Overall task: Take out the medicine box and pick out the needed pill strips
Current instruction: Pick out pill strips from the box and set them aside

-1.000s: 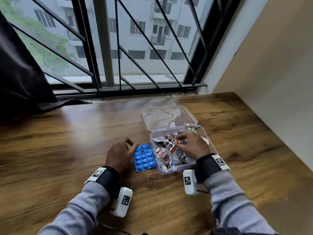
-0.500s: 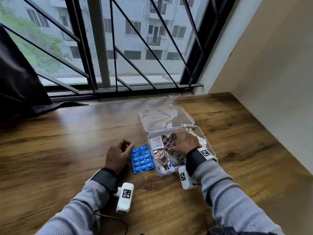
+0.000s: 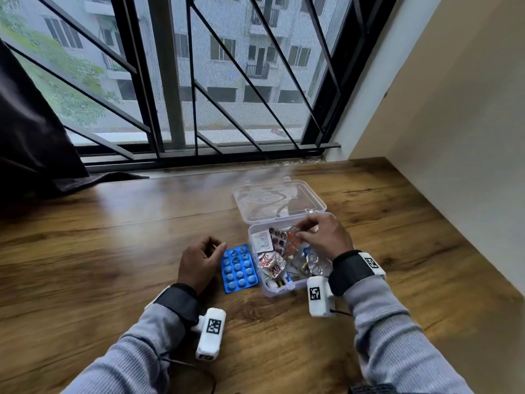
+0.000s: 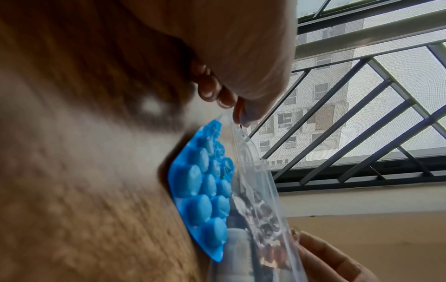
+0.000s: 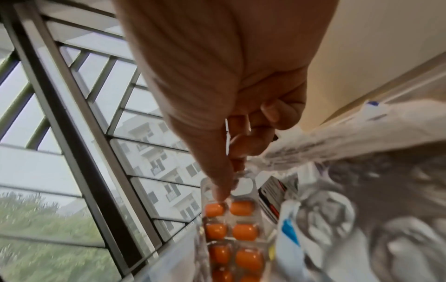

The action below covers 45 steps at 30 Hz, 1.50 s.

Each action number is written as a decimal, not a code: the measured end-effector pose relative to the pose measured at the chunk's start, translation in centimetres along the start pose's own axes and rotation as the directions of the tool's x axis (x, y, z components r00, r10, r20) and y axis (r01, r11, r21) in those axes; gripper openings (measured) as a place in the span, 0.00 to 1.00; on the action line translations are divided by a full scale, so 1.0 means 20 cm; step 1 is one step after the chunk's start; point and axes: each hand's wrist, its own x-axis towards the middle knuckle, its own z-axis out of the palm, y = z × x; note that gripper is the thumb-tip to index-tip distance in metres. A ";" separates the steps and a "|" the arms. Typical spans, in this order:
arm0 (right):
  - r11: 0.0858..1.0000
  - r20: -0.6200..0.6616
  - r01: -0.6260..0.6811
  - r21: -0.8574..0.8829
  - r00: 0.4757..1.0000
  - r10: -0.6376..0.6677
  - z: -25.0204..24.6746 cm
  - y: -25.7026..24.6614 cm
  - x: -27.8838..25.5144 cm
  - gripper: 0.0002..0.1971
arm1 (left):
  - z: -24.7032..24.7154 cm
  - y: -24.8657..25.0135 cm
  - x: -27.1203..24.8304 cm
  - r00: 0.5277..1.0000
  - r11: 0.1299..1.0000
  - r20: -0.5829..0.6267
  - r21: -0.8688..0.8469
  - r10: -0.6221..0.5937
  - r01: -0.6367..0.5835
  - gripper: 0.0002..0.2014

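A clear plastic medicine box (image 3: 265, 288) stands open on the wooden table, its lid (image 3: 278, 201) laid back toward the window. Several pill strips fill it. My right hand (image 3: 318, 234) is over the box and pinches a strip of orange pills (image 5: 231, 230) (image 3: 292, 243) between thumb and fingers. A blue pill strip (image 3: 239, 268) (image 4: 202, 188) lies flat on the table just left of the box. Beside that strip rests my left hand (image 3: 199, 261), its fingers loosely curled and holding nothing.
A barred window (image 3: 227, 81) runs along the table's far edge. A beige wall (image 3: 454, 137) bounds the right side. A dark curtain (image 3: 28, 137) hangs at the far left. Bare wood (image 3: 85, 265) stretches left of my hands.
My right hand has moved toward the box's far end and lifted the orange strip. The left hand stays beside the blue strip.
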 end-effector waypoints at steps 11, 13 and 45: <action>0.559 -0.082 -0.107 0.823 0.950 0.303 -0.14 0.02 -0.30 0.12 | 0.00 -0.01 0.00 1.000 1.000 -0.013 0.013 0.016 -0.016 0.05; 0.358 0.007 -0.141 0.923 0.936 0.352 -0.13 0.01 -0.35 0.15 | 0.01 -0.01 0.00 1.000 1.000 -0.015 0.011 0.013 -0.013 0.05; 0.934 -0.243 -0.227 -0.277 0.957 0.160 -0.05 0.12 -0.22 0.15 | -0.01 -0.01 -0.01 1.000 1.000 -0.007 -0.008 0.017 -0.018 0.07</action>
